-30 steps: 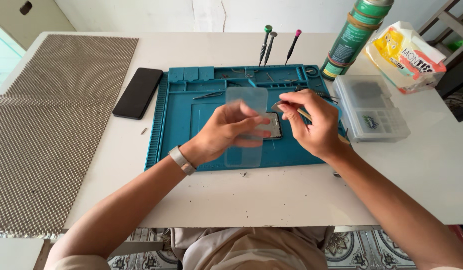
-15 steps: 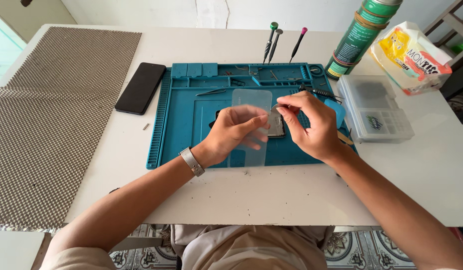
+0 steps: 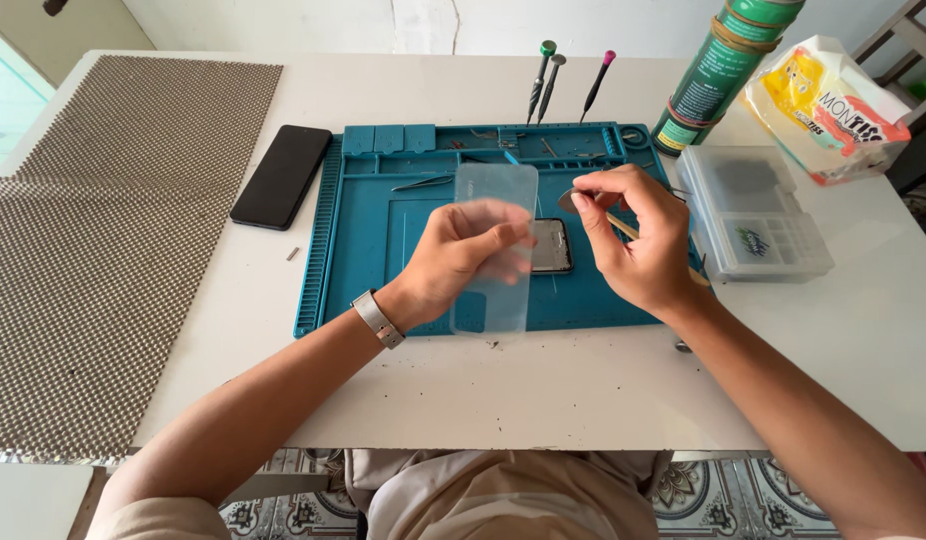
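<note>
A clear rectangular protector sheet (image 3: pixel 495 250) stands lengthwise above the teal mat, partly covering a dark phone (image 3: pixel 551 246).

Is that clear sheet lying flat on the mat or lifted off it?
Lifted: the left hand holds the clear sheet above the blue mat, which shows through it.

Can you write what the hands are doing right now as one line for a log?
left hand: holds clear sheet | right hand: pinches thin tool | below: phone on blue mat
</note>
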